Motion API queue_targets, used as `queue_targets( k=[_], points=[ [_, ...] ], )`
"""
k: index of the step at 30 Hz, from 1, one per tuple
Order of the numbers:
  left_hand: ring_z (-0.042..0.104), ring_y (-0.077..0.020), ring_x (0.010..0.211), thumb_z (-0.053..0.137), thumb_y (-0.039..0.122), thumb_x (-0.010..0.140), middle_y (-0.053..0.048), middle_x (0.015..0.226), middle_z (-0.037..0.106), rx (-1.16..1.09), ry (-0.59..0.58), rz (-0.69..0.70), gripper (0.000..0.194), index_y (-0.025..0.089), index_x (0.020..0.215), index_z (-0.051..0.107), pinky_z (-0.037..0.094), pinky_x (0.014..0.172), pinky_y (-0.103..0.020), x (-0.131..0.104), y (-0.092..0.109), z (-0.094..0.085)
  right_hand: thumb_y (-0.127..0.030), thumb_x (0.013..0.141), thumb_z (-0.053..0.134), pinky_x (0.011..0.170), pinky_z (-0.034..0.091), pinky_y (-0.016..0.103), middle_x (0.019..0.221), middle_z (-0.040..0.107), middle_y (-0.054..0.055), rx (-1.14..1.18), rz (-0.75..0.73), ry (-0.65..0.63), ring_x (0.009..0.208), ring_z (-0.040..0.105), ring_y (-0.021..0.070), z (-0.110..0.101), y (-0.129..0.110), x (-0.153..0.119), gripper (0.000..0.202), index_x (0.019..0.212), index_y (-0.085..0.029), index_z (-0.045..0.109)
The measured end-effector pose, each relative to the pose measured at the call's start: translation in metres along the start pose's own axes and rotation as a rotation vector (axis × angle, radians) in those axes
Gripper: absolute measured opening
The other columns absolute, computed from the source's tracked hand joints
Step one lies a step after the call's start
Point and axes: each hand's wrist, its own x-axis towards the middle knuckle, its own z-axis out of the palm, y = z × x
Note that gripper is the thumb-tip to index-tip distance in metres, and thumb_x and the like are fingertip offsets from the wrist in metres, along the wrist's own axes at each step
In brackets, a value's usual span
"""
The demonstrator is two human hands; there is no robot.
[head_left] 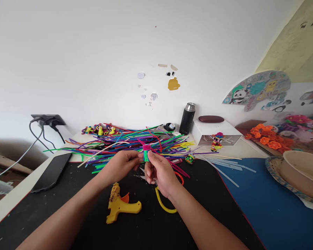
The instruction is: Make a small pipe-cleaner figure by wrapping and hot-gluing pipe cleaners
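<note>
A small piece of pink and green pipe cleaners (146,152) is held up between my two hands above the black mat (86,208). My left hand (123,165) pinches its left side with thumb and forefinger. On its right side, my right hand (160,170) grips it with the thumb in front and the other fingers curled below. Behind the hands spreads a heap of coloured pipe cleaners (106,147). Scissors with a yellow and orange handle (165,205) lie partly hidden under my right hand. Nearer me rests a yellow glue gun (123,207) with an orange trigger.
A phone (52,173) lies at the left, near a power strip (48,120) with cables. A black bottle (187,118), a white box (216,130) and a small figure (217,141) stand at the back. Clear glue sticks (226,165) and a bowl (305,170) are on the right.
</note>
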Motion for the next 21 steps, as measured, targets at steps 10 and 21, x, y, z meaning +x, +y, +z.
queue_targets(
  k=[10, 21],
  points=[
    [0.069, -0.0194, 0.069, 0.090, 0.045, 0.073, -0.003, 0.071, 0.076, -0.422, 0.752, -0.046, 0.034, 0.018, 0.082, 0.073, 0.057, 0.070, -0.032, 0.010, -0.026, -0.072, -0.072, 0.075, 0.085, 0.041, 0.020, 0.024, 0.051, 0.046, -0.009, 0.054, -0.105, 0.179, 0.040, 0.040, 0.0093, -0.011, -0.018, 0.006, 0.062, 0.098, -0.015, 0.076],
    [0.042, -0.0101, 0.044, 0.072, 0.052, 0.092, 0.007, 0.047, 0.047, -0.251, 0.795, -0.061, 0.035, 0.020, 0.082, 0.063, 0.038, 0.048, -0.023, 0.003, -0.050, -0.111, -0.072, 0.075, 0.085, 0.042, 0.017, 0.025, 0.050, 0.045, -0.009, 0.024, -0.087, 0.203, 0.040, 0.039, 0.0093, -0.010, -0.010, 0.007, 0.061, 0.095, -0.016, 0.074]
  ],
)
